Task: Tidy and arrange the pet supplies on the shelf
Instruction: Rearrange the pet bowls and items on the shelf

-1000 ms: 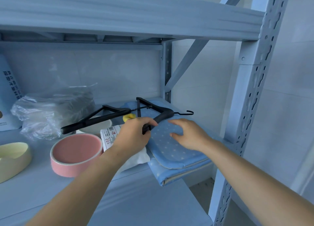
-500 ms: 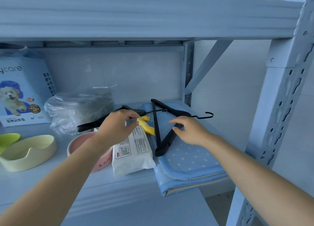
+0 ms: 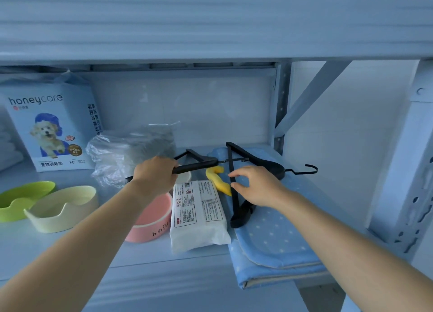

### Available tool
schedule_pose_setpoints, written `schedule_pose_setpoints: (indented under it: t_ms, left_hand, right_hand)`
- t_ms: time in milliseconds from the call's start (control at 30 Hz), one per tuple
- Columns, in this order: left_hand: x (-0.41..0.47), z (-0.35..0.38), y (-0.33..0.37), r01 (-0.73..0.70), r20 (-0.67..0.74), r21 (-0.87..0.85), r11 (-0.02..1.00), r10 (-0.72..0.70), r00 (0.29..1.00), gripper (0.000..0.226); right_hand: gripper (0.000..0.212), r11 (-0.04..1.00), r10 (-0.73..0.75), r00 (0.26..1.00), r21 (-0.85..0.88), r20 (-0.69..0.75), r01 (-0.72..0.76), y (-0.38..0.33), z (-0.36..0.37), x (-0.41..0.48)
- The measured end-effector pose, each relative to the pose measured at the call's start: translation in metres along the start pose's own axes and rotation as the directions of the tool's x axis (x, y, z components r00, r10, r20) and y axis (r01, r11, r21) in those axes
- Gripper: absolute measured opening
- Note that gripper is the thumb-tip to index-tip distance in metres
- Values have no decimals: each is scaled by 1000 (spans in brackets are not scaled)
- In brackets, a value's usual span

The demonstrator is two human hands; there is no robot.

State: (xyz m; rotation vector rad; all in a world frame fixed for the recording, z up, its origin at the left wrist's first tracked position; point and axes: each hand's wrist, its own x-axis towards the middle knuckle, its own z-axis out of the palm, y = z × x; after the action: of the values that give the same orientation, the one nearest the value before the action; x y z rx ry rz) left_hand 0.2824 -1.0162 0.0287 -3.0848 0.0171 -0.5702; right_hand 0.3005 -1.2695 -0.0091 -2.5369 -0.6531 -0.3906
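Observation:
Two black hangers lie on the shelf with their ends crossing. My left hand (image 3: 154,178) grips the lower arm of the left hanger (image 3: 199,166), above a pink bowl (image 3: 152,222). The right hanger (image 3: 264,163) rests on a folded blue dotted mat (image 3: 281,241). My right hand (image 3: 256,187) lies over it, with thumb and fingertips loosely curved and touching its straight bar. A yellow toy (image 3: 218,180) sits between my hands, and a white wipes pack (image 3: 196,214) lies below it.
A cream bowl (image 3: 63,208) and a green bowl (image 3: 23,199) stand at the left. Behind are a honeycare pad pack (image 3: 51,129) and a clear plastic bag (image 3: 131,152). The shelf's upright post (image 3: 407,171) stands at the right, and an upper shelf board (image 3: 210,30) hangs overhead.
My left hand let go of the right hanger, moved left and took hold of the left hanger's arm. My right hand shifted onto the right hanger's bar. The view swung left.

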Motion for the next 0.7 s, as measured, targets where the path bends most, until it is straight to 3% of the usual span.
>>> schedule_pose_setpoints:
  t_ms: [233, 700]
  left_hand:
    - [4, 9, -3, 18, -19, -173, 985, -22, 1000, 24]
    - [-8, -9, 40, -101, -240, -236, 966, 43, 970, 15]
  right_hand:
    - [31, 1000, 8, 999, 0, -33, -8, 17, -9, -6]
    - [29, 997, 78, 995, 15, -69, -77, 40, -28, -26]
